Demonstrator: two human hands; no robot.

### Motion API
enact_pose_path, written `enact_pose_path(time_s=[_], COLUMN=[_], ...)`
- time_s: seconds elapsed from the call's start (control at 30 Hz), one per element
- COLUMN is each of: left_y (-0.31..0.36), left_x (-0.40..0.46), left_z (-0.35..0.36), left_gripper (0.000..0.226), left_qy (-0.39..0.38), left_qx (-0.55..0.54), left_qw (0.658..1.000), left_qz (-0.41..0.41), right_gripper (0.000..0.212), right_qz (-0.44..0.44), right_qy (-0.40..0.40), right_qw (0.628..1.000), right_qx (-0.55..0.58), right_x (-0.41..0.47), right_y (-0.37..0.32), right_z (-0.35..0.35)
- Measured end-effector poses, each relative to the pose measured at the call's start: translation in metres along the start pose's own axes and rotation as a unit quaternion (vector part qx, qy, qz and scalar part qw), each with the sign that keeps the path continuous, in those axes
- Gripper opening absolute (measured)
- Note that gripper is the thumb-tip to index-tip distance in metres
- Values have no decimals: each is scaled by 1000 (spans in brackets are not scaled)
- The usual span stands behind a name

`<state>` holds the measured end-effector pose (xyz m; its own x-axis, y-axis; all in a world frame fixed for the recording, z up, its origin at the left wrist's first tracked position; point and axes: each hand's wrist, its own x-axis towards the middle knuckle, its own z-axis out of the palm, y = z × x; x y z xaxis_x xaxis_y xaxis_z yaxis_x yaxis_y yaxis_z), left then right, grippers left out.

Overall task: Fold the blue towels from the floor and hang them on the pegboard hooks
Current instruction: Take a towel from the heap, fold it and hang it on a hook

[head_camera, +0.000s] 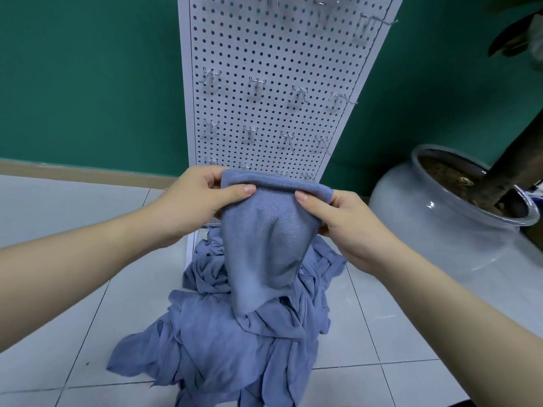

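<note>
Head view: we are holding a folded blue towel (264, 230) up in front of the white pegboard (279, 83). Our left hand (197, 201) is pinching its top left corner, thumb in front; our right hand (349, 221) is pinching the top right corner likewise. The towel's lower end is hanging over the pile of blue towels (235, 348) lying on the tiled floor (73, 289) at the pegboard's foot, below bare metal hooks (257, 83). A grey plant pot (440, 215) is standing on the right.

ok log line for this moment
left hand + right hand: pinch folded towel | pile: on floor | hooks: bare
</note>
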<state>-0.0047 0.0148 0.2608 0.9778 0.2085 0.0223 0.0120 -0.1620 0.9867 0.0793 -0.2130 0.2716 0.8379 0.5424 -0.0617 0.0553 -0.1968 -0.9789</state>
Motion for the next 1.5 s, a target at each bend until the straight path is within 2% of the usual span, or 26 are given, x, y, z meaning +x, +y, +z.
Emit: enact_pose_path(time_s=[0.1,0.13,0.2,0.27,0.33,0.47,0.63,0.77,0.9,1.07,1.17,1.27,1.4,1.5], left_y=[-1,0,1,1,0,-1,-1,-5,-6,2,8,12,12,14], left_x=[-1,-2,-5,-9,-12,-14,-14,-15,-17,-26,-33,-38,-42,-44], left_z=[6,9,15,20,23,26,29,34,39,46,50,52,57,61], left_gripper=[11,9,4,17,32,36,35,42,40,22,13,23,46,44], left_qy=[72,93,128,143,147,183,222,232,226,185,150,118,75,54], left_qx=[-10,4,50,66,69,112,116,120,108,26,-18,-48,-76,-66], left_qw=[996,993,985,982,983,974,966,963,967,981,986,987,987,988], left_qz=[54,76,108,106,89,73,61,58,46,56,77,101,117,130], right_gripper=[26,33,60,80,86,86,84,84,77,68,55,43,36,34], right_qz=[-23,-34,-50,-47,-29,-20,-5,10,22,-1,-12,-11,-19,-15], right_qy=[25,36,57,71,75,77,64,50,52,69,69,76,97,100], right_qw=[999,999,997,996,997,997,998,999,998,998,997,997,994,993], right_qx=[15,12,-10,-13,10,26,11,16,22,14,9,30,53,55], right_x=[1,1,1,-1,-3,-8,-13,-16,-18,-16,-15,-14,-13,-13], right_y=[0,1,5,7,9,10,13,20,26,25,23,20,12,8], right_z=[5,8,15,25,32,44,54,66,75,73,70,65,59,53])
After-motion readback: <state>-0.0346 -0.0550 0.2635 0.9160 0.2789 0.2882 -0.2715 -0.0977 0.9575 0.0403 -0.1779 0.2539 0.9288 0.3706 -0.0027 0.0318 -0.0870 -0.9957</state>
